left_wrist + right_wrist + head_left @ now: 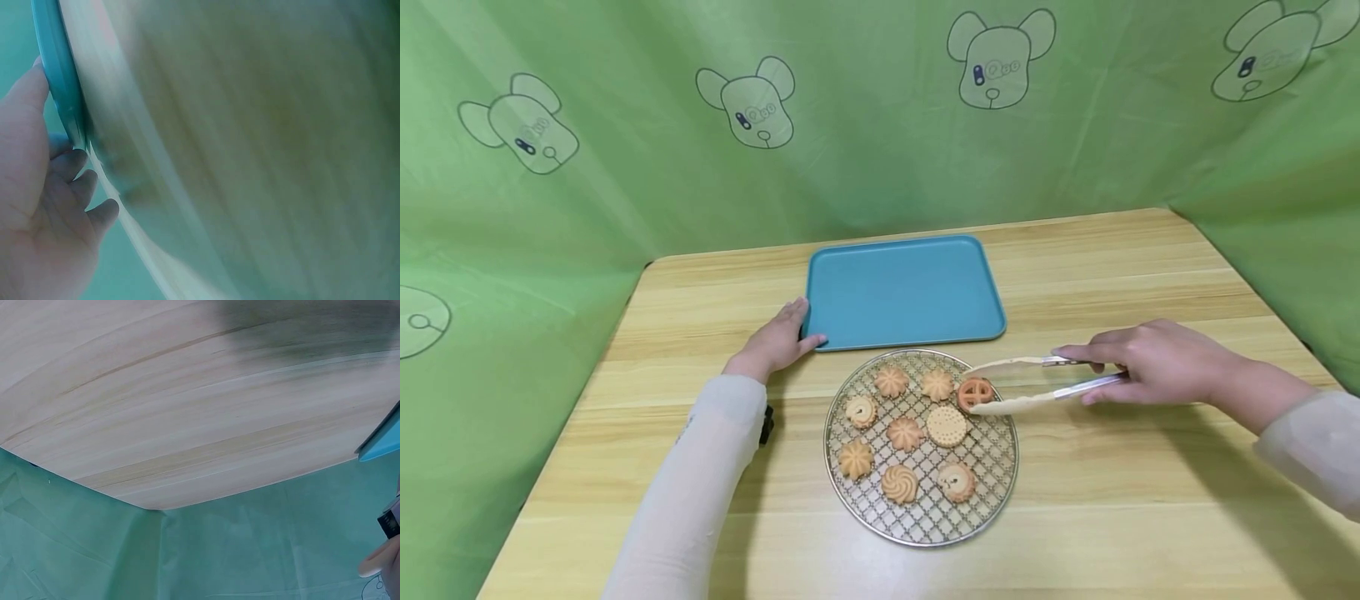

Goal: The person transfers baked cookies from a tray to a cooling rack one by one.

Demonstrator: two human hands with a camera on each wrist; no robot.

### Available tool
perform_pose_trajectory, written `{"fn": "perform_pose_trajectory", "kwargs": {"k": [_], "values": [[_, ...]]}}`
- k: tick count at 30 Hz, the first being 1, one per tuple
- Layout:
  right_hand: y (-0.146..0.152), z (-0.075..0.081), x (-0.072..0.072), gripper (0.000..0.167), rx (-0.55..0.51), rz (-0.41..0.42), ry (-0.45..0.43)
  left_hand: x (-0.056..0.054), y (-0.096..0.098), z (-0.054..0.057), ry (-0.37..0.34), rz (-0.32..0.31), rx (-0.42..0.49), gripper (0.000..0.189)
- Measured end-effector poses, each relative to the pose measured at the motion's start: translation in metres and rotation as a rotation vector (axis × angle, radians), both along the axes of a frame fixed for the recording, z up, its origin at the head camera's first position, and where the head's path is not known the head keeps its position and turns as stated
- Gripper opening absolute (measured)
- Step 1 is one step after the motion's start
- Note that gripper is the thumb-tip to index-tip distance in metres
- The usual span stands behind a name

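My right hand [1176,362] grips a pair of tongs [1086,386] with metal arms and pale beige tips. The tips lie on either side of a reddish-brown pretzel-patterned cookie [975,393] at the right edge of a round wire rack [917,532]. Several other cookies rest on the rack, among them a pale round one [947,426] and a swirled one [899,484]. My left hand [777,339] holds the near left corner of a blue tray [902,292], thumb over the rim, fingers along its side. In the right wrist view, only part of the right hand [389,559] shows.
The wooden table [1112,517] carries the rack in front of the tray. Green fabric [865,158] with mouse-like drawings hangs behind the table and along both sides. A small black object [767,425] shows by the left sleeve.
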State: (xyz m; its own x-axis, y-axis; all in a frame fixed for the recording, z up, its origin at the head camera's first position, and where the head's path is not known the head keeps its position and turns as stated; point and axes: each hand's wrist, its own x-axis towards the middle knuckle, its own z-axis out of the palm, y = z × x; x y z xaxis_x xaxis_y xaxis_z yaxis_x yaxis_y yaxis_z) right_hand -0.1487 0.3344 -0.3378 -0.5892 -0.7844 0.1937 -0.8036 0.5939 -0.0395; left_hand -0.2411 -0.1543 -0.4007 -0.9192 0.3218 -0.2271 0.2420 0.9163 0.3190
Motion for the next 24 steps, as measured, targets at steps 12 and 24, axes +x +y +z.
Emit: {"fn": "perform_pose_trajectory", "kwargs": {"k": [12,24], "values": [[-0.0013,-0.0006,-0.0003,0.060,0.026,-0.004,0.012,-0.0004,-0.0001,0.0004,0.002,-0.004,-0.002,0.081],[-0.0012,-0.0023,-0.0005,0.064,-0.016,-0.025,0.005,-0.0004,0.0000,0.0014,0.011,-0.006,-0.004,0.081]]}}
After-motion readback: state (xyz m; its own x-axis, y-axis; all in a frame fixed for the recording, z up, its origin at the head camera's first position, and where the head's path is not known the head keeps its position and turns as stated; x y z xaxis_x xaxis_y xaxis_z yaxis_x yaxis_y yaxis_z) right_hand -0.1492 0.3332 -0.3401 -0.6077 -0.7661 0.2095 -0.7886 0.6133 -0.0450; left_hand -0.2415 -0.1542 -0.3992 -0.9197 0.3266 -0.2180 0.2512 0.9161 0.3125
